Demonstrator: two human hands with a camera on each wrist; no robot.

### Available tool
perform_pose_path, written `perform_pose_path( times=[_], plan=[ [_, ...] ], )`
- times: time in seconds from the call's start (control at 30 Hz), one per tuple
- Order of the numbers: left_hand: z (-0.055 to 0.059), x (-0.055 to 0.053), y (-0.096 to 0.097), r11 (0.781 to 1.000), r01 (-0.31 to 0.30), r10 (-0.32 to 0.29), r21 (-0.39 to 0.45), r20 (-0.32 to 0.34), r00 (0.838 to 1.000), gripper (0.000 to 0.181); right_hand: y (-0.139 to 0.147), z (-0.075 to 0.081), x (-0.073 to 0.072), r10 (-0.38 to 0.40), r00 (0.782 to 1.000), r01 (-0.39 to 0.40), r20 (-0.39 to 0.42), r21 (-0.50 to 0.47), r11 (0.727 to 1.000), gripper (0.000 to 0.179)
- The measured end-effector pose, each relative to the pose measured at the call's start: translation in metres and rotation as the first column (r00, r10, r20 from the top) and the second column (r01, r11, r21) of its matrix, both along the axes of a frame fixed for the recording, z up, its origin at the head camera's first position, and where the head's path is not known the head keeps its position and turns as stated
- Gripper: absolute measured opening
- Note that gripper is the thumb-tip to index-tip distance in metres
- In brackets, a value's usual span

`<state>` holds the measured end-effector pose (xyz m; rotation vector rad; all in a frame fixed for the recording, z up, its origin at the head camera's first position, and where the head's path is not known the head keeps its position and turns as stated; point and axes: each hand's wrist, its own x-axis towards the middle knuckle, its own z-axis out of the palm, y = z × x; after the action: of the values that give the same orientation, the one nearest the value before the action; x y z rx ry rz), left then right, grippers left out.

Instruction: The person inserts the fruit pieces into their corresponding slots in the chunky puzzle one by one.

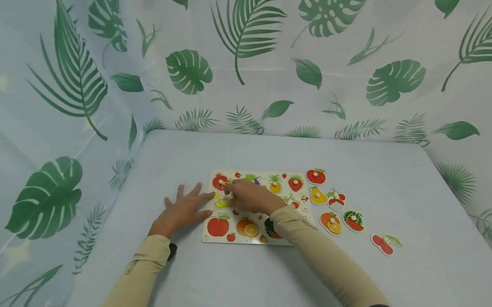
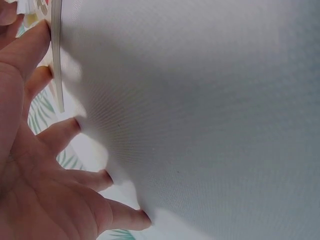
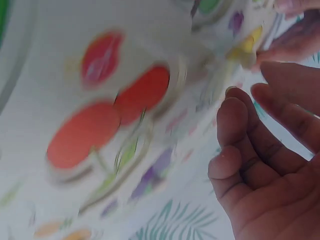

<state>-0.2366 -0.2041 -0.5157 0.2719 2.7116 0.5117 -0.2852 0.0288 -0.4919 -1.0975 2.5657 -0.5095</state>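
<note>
A pale fruit puzzle board [image 1: 256, 242] lies on the white table. My left hand [image 1: 180, 214] spreads its fingers at the board's left side; its thumb and index finger touch the edge, and the other fingertips rest on the table. Over the board's upper left, my right hand [image 1: 251, 196] bends its fingers down close to a yellow banana piece [image 1: 223, 203]. In the right wrist view, a yellow piece [image 3: 247, 45] with a pale knob shows beside fingertips. Blur and overlap hide whether my right fingers pinch that knob. Printed cherries [image 3: 85, 132] lie nearer the camera.
Right of the board lie loose knobbed pieces: a red fruit [image 1: 316, 176], a pear [image 1: 317, 195], an orange [image 1: 330, 223], a watermelon [image 1: 353, 221] and cherries [image 1: 383, 244]. A strawberry [image 1: 295, 183] and pineapple [image 1: 275, 184] sit on the board. Leaf-patterned curtains [image 1: 266, 76] enclose the table.
</note>
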Motion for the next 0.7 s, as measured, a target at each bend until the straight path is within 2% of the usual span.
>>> perform_pose_path(
  times=[0.13, 0.37, 0.7],
  plan=[
    [0.001, 0.000, -0.001, 1.000, -0.006, 0.006, 0.002, 0.010, 1.000, 0.065, 0.013, 0.009, 0.001, -0.001, 0.999, 0.001, -0.041, -0.006, 1.000, 0.026],
    [0.000, 0.001, 0.001, 1.000, -0.006, 0.006, 0.017, 0.002, 1.000, 0.065, 0.039, 0.024, 0.007, -0.045, 0.997, 0.044, -0.055, -0.026, 0.999, 0.030],
    [-0.001, 0.002, 0.000, 1.000, 0.004, -0.004, 0.031, -0.004, 1.000, 0.067, 0.077, 0.024, 0.011, -0.137, 0.990, 0.136, -0.027, -0.035, 0.990, 0.033]
  ],
)
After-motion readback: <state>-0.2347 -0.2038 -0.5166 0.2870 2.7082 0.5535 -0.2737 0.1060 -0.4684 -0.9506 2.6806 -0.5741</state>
